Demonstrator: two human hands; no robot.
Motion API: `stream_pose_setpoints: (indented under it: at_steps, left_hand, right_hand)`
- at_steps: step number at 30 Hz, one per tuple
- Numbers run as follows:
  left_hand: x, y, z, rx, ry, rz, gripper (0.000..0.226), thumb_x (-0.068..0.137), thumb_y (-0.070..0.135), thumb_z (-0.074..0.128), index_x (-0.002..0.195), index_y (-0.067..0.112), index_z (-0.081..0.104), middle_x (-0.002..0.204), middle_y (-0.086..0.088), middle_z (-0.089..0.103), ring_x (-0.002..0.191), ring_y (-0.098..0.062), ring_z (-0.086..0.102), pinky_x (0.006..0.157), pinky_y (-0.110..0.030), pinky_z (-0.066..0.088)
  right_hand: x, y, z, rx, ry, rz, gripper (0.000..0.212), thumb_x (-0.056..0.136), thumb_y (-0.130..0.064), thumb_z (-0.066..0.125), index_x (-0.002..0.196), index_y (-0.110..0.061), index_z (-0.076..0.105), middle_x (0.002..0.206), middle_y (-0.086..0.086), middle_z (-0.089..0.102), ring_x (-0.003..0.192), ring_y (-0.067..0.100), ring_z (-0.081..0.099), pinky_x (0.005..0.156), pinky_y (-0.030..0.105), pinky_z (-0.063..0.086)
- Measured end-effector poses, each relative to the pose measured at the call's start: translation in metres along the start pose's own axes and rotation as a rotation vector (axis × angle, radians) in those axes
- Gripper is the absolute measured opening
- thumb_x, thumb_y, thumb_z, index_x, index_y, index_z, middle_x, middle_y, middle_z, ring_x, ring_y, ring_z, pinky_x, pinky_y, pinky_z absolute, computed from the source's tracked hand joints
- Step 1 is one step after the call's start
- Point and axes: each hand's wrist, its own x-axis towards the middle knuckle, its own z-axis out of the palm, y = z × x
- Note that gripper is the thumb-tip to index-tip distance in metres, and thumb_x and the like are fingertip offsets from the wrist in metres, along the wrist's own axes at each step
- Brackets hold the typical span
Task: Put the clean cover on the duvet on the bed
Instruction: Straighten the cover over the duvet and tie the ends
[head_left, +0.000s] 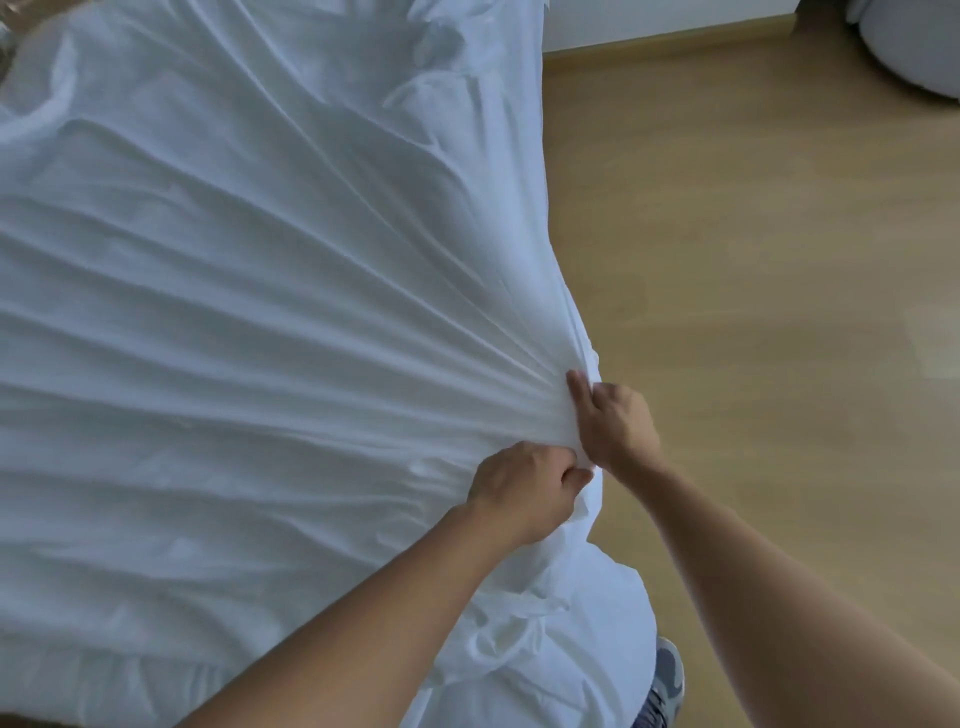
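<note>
A white duvet cover (249, 312) lies spread over the bed and fills most of the view. Long folds fan out across it from one bunched spot at its right edge. My left hand (524, 488) grips the bunched cloth there with curled fingers. My right hand (613, 423) holds the same bunch just above and to the right, fingers pinching the cloth. The two hands are almost touching. More crumpled white cloth (530, 623) hangs below my hands. Whether the duvet is inside the cover cannot be told.
A light wooden floor (753, 260) runs along the right of the bed. A white wall with a skirting board (665, 39) stands at the top right, with a rounded grey object (914, 47) in the corner. A shoe (667, 670) shows at the bottom.
</note>
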Motion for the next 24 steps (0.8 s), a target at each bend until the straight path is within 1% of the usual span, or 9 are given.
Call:
stream_pose_setpoints:
  at_steps: [2,4,8,11,14,17,20,22,24]
  left_hand:
    - [0.000,-0.010,-0.006,0.058,0.120,-0.009,0.034,0.096,0.053,0.055,0.079,0.024,0.055,0.089,0.003,0.057,0.087,-0.023,0.055,0.078,-0.037,0.043]
    - [0.002,-0.028,-0.015,0.145,0.200,-0.089,0.039,0.091,0.061,0.058,0.100,0.023,0.059,0.109,-0.001,0.055,0.102,-0.025,0.053,0.089,-0.039,0.043]
    - [-0.002,-0.055,-0.017,0.217,0.067,-0.302,0.084,0.071,0.084,0.060,0.134,0.031,0.043,0.135,-0.001,0.033,0.126,-0.029,0.036,0.101,-0.048,0.037]
    - [-0.006,-0.064,-0.012,0.116,0.068,-0.398,0.119,0.050,0.094,0.061,0.146,0.036,0.021,0.150,0.000,0.015,0.138,-0.032,0.022,0.109,-0.058,0.031]
    - [0.000,-0.075,-0.015,0.010,0.084,-0.564,0.140,0.048,0.091,0.068,0.156,0.024,0.008,0.152,-0.013,0.023,0.138,-0.039,0.031,0.107,-0.053,0.036]
    - [0.008,-0.084,-0.012,0.081,0.049,-0.612,0.104,0.068,0.071,0.074,0.142,0.011,0.033,0.139,-0.018,0.045,0.128,-0.038,0.046,0.099,-0.044,0.043]
    - [0.010,-0.099,-0.012,0.121,0.023,-0.531,0.052,0.088,0.039,0.064,0.130,0.011,0.049,0.131,-0.017,0.059,0.120,-0.038,0.057,0.091,-0.039,0.047]
    - [0.014,-0.111,-0.030,0.056,0.029,-0.465,0.042,0.093,0.035,0.058,0.128,0.013,0.056,0.131,-0.018,0.062,0.120,-0.038,0.059,0.092,-0.038,0.047]
    - [0.034,-0.117,-0.059,-0.071,0.149,-0.445,0.040,0.095,0.038,0.060,0.124,0.011,0.063,0.131,-0.019,0.064,0.120,-0.038,0.060,0.092,-0.037,0.048]
  right_hand:
    - [-0.021,0.023,0.003,-0.064,0.000,-0.012,0.065,0.105,-0.046,0.041,0.053,-0.007,0.037,0.048,0.007,0.040,0.054,0.033,0.043,0.053,0.041,0.026]
    - [-0.044,0.038,0.013,-0.044,0.013,-0.011,0.064,0.104,-0.045,0.042,0.050,-0.012,0.033,0.044,0.003,0.038,0.051,0.033,0.044,0.051,0.041,0.031]
    - [-0.062,0.041,0.040,0.013,-0.074,0.052,0.058,0.105,-0.047,0.038,0.056,-0.016,0.042,0.054,0.003,0.051,0.061,0.032,0.053,0.056,0.039,0.037]
    - [-0.038,0.027,0.040,0.126,-0.169,0.238,0.047,0.105,-0.046,0.039,0.091,-0.010,0.064,0.098,0.016,0.069,0.093,0.034,0.063,0.077,0.039,0.049]
    - [-0.019,0.001,0.033,0.549,-0.243,0.406,0.054,0.085,-0.069,0.060,0.116,-0.025,0.062,0.110,-0.001,0.068,0.101,0.023,0.067,0.079,0.043,0.059]
    - [-0.015,-0.022,0.039,0.508,-0.363,0.458,0.076,0.057,-0.078,0.076,0.109,-0.024,0.062,0.103,-0.005,0.071,0.093,0.018,0.069,0.070,0.035,0.059]
    - [-0.029,-0.034,0.066,0.265,-0.624,0.493,0.052,0.073,-0.060,0.076,0.099,-0.017,0.067,0.076,-0.003,0.075,0.068,0.017,0.072,0.063,0.027,0.053]
    - [-0.032,-0.044,0.083,0.214,-0.591,0.438,0.033,0.087,-0.044,0.069,0.096,-0.013,0.067,0.073,0.003,0.070,0.062,0.019,0.068,0.055,0.026,0.049]
    - [-0.023,-0.064,0.083,0.457,-0.393,0.344,0.026,0.094,-0.036,0.067,0.094,-0.010,0.069,0.076,0.004,0.065,0.063,0.018,0.060,0.053,0.024,0.047]
